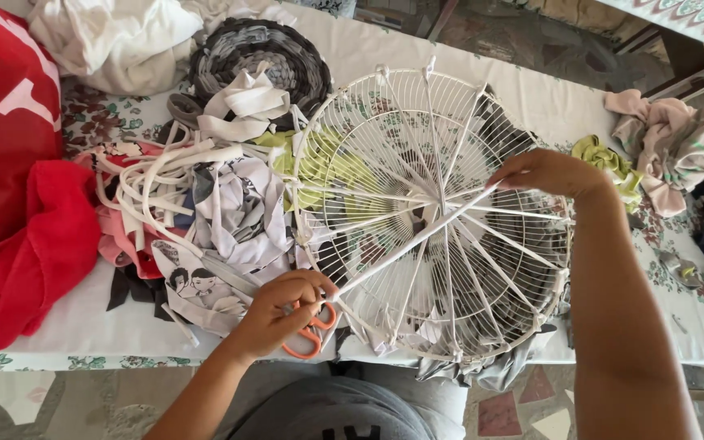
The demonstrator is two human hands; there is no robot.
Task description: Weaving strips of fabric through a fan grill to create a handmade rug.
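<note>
A round white wire fan guard (437, 220) lies on the table with white fabric strips tied across it as spokes. My left hand (283, 314) holds orange-handled scissors (311, 334) at the guard's near left rim, at one end of a taut white strip (409, 240). My right hand (547, 173) pinches the other end of that strip above the guard's right side. The strip runs diagonally across the guard's centre.
Piles of cloth surround the guard: red fabric (18, 204) at the left, loose white strips (156, 175), a braided grey round mat (262, 53), yellow-green cloth (609, 163) and pink-grey cloth (674, 147) at the right. The table's near edge (124, 358) runs below.
</note>
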